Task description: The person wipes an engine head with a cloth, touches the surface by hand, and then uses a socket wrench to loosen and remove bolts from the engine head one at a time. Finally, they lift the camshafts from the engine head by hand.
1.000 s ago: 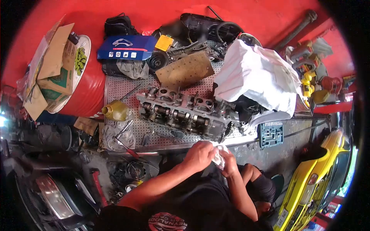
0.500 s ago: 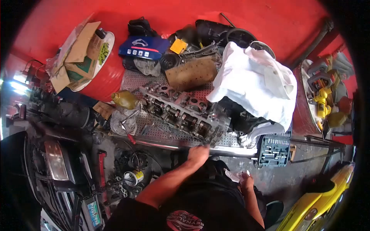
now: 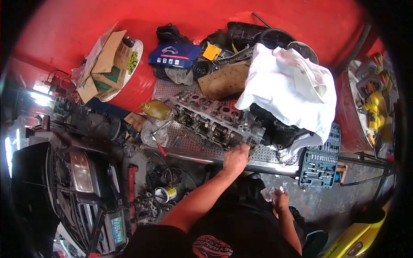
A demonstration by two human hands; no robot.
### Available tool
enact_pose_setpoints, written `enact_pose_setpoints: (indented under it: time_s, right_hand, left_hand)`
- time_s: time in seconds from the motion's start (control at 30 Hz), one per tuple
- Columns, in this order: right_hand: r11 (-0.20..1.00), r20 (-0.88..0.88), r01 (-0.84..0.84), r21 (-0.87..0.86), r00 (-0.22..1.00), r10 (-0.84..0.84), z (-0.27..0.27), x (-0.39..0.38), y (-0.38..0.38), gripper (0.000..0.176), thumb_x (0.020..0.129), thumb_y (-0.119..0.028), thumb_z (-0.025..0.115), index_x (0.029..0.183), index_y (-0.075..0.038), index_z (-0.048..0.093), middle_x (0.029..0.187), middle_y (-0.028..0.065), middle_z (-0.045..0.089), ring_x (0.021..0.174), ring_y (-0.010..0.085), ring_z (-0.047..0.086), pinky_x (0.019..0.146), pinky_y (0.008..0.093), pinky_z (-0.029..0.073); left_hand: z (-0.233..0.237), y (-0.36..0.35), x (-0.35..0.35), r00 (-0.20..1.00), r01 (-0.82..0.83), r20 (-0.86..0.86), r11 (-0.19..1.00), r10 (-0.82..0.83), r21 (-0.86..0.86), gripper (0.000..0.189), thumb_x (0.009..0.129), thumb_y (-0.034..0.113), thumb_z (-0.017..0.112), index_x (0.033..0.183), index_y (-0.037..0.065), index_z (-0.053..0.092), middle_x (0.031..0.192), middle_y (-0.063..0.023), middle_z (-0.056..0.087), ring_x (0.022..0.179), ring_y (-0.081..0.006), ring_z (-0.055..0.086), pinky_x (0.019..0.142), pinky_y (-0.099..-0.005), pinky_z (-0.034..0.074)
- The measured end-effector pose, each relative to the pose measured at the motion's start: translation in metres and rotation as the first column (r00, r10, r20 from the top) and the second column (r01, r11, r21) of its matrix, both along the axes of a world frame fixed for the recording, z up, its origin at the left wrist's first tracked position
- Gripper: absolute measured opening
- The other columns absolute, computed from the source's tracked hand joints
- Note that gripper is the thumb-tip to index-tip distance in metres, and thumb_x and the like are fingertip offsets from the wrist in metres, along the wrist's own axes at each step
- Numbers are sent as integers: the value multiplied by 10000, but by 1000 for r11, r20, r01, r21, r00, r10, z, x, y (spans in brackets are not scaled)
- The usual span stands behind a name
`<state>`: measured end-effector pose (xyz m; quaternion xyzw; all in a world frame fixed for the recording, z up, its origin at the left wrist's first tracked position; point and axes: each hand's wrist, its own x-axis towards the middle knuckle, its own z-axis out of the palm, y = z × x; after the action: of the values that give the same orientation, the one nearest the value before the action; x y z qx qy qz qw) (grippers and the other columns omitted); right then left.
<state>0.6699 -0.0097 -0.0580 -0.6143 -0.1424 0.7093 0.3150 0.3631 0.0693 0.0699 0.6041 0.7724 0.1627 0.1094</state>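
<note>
My left hand reaches over the bench's front rail to the near right end of a metal cylinder head. Its fingers are curled closed against that end; what they hold, if anything, is hidden. Camshafts with lobes lie along the top of the cylinder head, which rests at an angle on a perforated metal bench top. Low by my right side, my right hand is closed on a crumpled white rag.
A white cloth covers dark parts right of the cylinder head. An open socket set sits at the bench's right edge. Left are a yellowish bottle and a red-handled tool. Cars stand on both sides.
My left hand has moved up and forward from the bench rail to the end of the cylinder head. My right hand keeps the rag, and the view has shifted slightly.
</note>
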Motion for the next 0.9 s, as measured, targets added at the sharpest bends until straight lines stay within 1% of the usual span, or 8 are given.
enact_pose_setpoints:
  time_s: [0.23,0.43,0.47,0.57,0.67,0.8,0.83,0.9]
  right_hand:
    - [989,-44,129,-67,990,-132,-47,-1,-35,79,873,-13,562,947,2,583,800,65,601,701,193,608,625,304,498]
    - [929,61,367,-34,929,-365,-39,-38,-66,93,865,-7,562,945,-14,609,809,57,621,696,175,603,634,309,500]
    - [920,82,391,-42,919,-386,-35,-50,-78,90,865,-6,564,941,-15,613,806,50,622,696,170,602,635,309,500]
    - [825,91,564,-21,823,-561,-76,-89,-128,86,857,-7,575,926,-18,624,799,39,631,707,160,606,647,304,502]
    - [809,185,587,19,793,-580,-125,-131,-183,108,831,-20,618,938,-22,634,772,30,625,706,140,602,650,292,491]
    - [671,178,742,-4,661,-729,-87,-187,-220,97,847,-51,609,939,-21,620,797,36,607,692,144,578,656,271,486]
    - [785,295,595,173,729,-618,-117,-194,-246,90,859,-45,593,943,-19,614,839,55,612,709,153,585,662,275,490]
    - [708,167,706,32,694,-700,-86,-208,-258,108,867,-28,579,970,-12,605,843,58,608,738,167,599,681,287,497]
  left_hand:
    - [16,25,0,999,37,-21,989,-40,-145,111,857,142,521,881,36,546,799,-166,652,727,-355,665,650,-478,531]
    - [10,2,-23,927,333,-163,941,-337,-57,207,836,210,648,840,50,517,854,-150,649,826,-331,642,728,-473,487]
    - [30,5,-31,892,421,-116,897,-437,-135,409,760,284,735,1018,25,552,1059,-176,600,1042,-336,571,912,-492,428]
    - [62,24,-44,740,663,-236,742,-630,98,742,698,346,784,1270,-6,471,1271,-207,474,1226,-346,436,1057,-531,302]
    - [37,44,-62,593,782,-241,621,-768,-56,973,654,395,806,1392,-35,340,1376,-218,377,1298,-366,355,1105,-545,243]
    - [20,56,-77,544,839,-198,535,-815,103,814,730,381,750,1311,-78,411,1279,-229,466,1200,-378,440,1085,-495,291]
    - [22,58,-81,532,845,-161,508,-831,168,766,755,376,731,1296,-77,432,1260,-231,480,1175,-379,455,1073,-479,308]
    - [4,64,-84,572,812,-57,555,-818,177,677,802,349,696,1275,-75,462,1263,-230,482,1150,-379,463,1048,-461,335]
